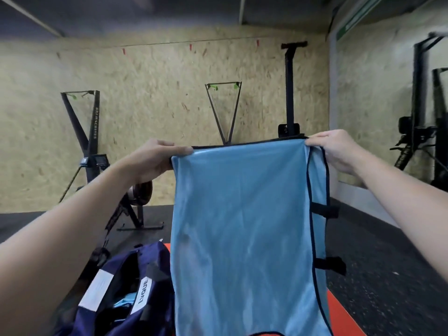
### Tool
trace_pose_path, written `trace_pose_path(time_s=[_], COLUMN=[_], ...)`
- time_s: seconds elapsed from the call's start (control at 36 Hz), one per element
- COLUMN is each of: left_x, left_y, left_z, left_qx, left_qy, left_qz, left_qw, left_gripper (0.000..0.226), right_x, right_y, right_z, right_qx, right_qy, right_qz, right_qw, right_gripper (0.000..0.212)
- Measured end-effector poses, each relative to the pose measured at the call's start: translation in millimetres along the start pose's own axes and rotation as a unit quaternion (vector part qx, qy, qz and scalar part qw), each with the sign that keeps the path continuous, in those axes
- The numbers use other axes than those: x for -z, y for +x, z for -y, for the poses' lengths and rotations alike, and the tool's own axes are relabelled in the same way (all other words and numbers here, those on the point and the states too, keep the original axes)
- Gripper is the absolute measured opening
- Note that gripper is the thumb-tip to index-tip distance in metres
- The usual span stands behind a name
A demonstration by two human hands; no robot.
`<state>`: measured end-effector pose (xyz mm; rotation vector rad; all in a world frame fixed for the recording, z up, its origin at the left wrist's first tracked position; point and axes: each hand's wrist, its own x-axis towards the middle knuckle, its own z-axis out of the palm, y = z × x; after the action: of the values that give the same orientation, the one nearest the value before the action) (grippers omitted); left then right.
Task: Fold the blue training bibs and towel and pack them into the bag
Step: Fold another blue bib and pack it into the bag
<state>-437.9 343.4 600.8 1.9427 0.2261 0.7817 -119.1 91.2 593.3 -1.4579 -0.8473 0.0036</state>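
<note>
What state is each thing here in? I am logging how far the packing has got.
blue bib: unfolded, hanging in the air from its top edge.
left hand: pinches the bib's top left corner.
right hand: pinches the bib's top right corner.
navy bag: open, on the floor at lower left, something light blue already inside.
orange mat: flat on the floor, partly hidden by the bib.

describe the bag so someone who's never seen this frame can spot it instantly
Start at the big light-blue bib held up mid-frame by the left hand and right hand. Just lower left of it sits the bag: navy, open-topped, the only thing with white patches, one reading LVQUE.
</note>
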Motion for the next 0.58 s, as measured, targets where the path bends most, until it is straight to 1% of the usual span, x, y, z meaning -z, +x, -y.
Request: trace_pose_path(time_s=[0.03, 0.08, 0.11, 0.17, 0.22, 0.28, 0.33, 0.36, 0.39, 0.5, 0.53, 0.58], left_x=[5, 14, 17, 22, 23, 22, 20, 18, 16, 6, 5, 3], left_y=[-3, -9, -12, -15, -17, -20, -24, -26, -28, -33, -33, -33], left_z=[0, 2, 3, 8, 11, 12, 12, 12, 12, 17, 20, 27], left_qx=[0.021, 0.054, 0.065, 0.083, 0.099, 0.111, 0.12, 0.12, 0.117, 0.091, 0.084, 0.077], left_qy=[0.007, 0.02, 0.027, 0.036, 0.038, 0.04, 0.042, 0.041, 0.039, 0.004, -0.011, -0.049], left_qz=[0.029, 0.074, 0.089, 0.106, 0.115, 0.125, 0.138, 0.142, 0.146, 0.147, 0.139, 0.114], left_qw=[0.999, 0.996, 0.994, 0.99, 0.988, 0.985, 0.982, 0.982, 0.982, 0.985, 0.987, 0.989], left_gripper=[0.026, 0.041, 0.05, 0.055, 0.047, 0.03, 0.018, 0.013, 0.013, 0.044, 0.049, 0.049], right_x=[1, 1, 1, 1, 2, 2, 2, 2, 2, 3, 3, 2], right_y=[0, -4, -6, -7, -7, -8, -9, -8, -7, -4, -4, -4], right_z=[1, 3, 3, 2, -1, -3, -4, -5, -6, -8, -9, -9], right_qx=[-0.001, -0.005, -0.008, -0.015, -0.023, -0.029, -0.029, -0.028, -0.025, -0.019, -0.018, -0.015], right_qy=[-0.004, -0.007, -0.011, -0.019, -0.027, -0.034, -0.033, -0.03, -0.026, -0.017, -0.017, -0.016], right_qz=[0.009, 0.032, 0.045, 0.068, 0.085, 0.098, 0.105, 0.102, 0.099, 0.092, 0.09, 0.084], right_qw=[1.0, 0.999, 0.999, 0.997, 0.996, 0.994, 0.994, 0.994, 0.994, 0.995, 0.996, 0.996], right_gripper=[0.011, 0.008, 0.007, 0.01, 0.014, 0.015, 0.015, 0.014, 0.013, 0.015, 0.017, 0.018])
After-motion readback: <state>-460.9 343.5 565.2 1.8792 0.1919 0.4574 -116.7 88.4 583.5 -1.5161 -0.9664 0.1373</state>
